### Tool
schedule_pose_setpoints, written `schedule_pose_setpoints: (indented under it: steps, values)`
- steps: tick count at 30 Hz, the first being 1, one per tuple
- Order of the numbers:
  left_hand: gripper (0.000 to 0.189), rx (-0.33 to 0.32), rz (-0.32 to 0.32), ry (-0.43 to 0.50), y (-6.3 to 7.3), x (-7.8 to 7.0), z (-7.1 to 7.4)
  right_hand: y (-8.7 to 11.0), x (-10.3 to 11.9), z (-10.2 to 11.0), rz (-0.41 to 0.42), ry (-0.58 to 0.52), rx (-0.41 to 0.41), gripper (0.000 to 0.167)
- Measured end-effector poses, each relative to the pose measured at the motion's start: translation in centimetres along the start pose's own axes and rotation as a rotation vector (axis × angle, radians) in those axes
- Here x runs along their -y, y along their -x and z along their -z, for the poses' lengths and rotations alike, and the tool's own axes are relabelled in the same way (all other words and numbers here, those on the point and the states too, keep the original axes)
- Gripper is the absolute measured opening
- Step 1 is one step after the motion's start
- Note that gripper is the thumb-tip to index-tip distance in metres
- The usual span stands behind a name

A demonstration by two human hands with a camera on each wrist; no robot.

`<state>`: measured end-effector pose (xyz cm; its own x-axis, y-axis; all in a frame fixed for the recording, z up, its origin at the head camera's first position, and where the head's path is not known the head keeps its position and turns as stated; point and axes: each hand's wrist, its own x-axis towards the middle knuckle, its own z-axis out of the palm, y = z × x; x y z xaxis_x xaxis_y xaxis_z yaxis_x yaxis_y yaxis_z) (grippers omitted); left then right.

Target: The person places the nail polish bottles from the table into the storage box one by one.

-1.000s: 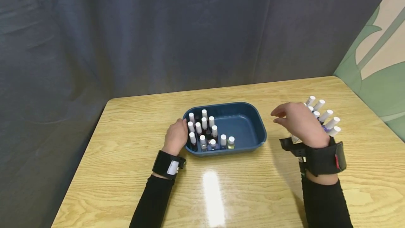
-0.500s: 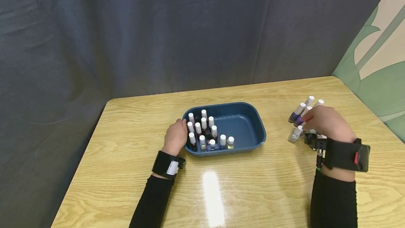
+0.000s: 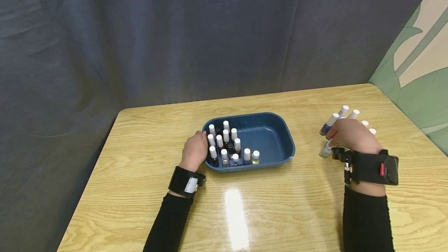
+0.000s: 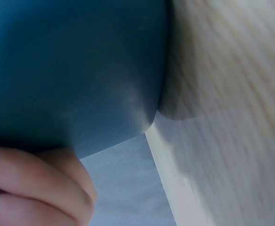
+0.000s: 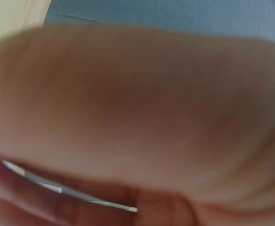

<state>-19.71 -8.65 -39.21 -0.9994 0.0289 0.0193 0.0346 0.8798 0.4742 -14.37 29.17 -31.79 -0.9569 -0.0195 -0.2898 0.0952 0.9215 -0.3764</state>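
My left hand point(image 3: 194, 151) grips the left end of a dark blue plastic tray point(image 3: 267, 143). Its curled fingers point(image 4: 38, 188) lie against the tray wall in the left wrist view. Several white-capped nail polish bottles point(image 3: 219, 141) stand upright in the tray's left part and along its near side. On the right, my right hand point(image 3: 355, 135) pinches the top of a clear nail polish bottle point(image 3: 325, 151), whose cap is hidden by the fingers. In the right wrist view the palm covers nearly everything, so the bottle is not seen there.
More nail polish bottles stand around the right hand, among them a dark blue one point(image 3: 329, 124) and others behind it point(image 3: 354, 114), partly hidden. The wooden table point(image 3: 280, 205) ends at a dark curtain point(image 3: 210, 49); a patterned cloth point(image 3: 423, 84) hangs at right.
My right hand has moved from beside the tray rightward to the loose bottles, and its fingers have closed over the clear bottle's cap. The left hand and tray stay still.
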Motion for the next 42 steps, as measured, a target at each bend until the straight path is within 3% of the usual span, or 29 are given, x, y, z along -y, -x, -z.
schedule_pose_setpoints:
  steps: [18, 35, 42]
  values:
    - [0.041, 0.035, 0.009, 0.018, 0.2, -0.3, 0.4, -0.2, 0.5, -0.3, -0.064, 0.035, -0.036, 0.012]
    - [0.042, 0.045, 0.006, 0.020, 0.1, -0.3, 0.4, 1.5, 2.5, 0.6, 0.117, -0.013, -0.336, 0.016]
    - [0.042, 0.049, 0.012, 0.016, 0.1, -0.3, 0.4, 2.0, 4.5, 0.4, 0.164, -0.041, -0.451, 0.017]
